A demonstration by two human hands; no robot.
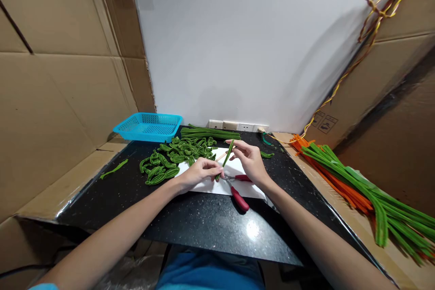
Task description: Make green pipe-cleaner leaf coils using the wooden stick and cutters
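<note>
Nearest, blue clothing (210, 274) shows below the front edge of the black, speckled table (197, 224). Both forearms reach in over it. A pair of pliers (239, 199) with red handles lies on a white sheet (200, 186), one handle pointing toward the person and reaching past the sheet's near edge, the other partly behind the right wrist.

Above the sheet, the left hand (201, 172) has its fingers pinched on the lower end of a short green strip (228, 156), which is held at a slant, top leaning right. The right hand (250, 161) is at the strip's upper part, index finger extended to its tip; whether those fingers grasp it or only touch it, I cannot tell. A thin tan stick (221, 156) shows behind the strip.

Left of the hands, a heap of looped green pieces (186, 149) spreads over the table and onto the sheet; one loose green scrap (114, 169) lies farther left. To the right, orange strips (343, 186) and long green strips (369, 186) lie on cardboard.

Farther back are a bundle of straight green lengths (210, 133), a blue basket (148, 135) and, against the white wall (231, 45), a row of sockets (231, 125).
</note>
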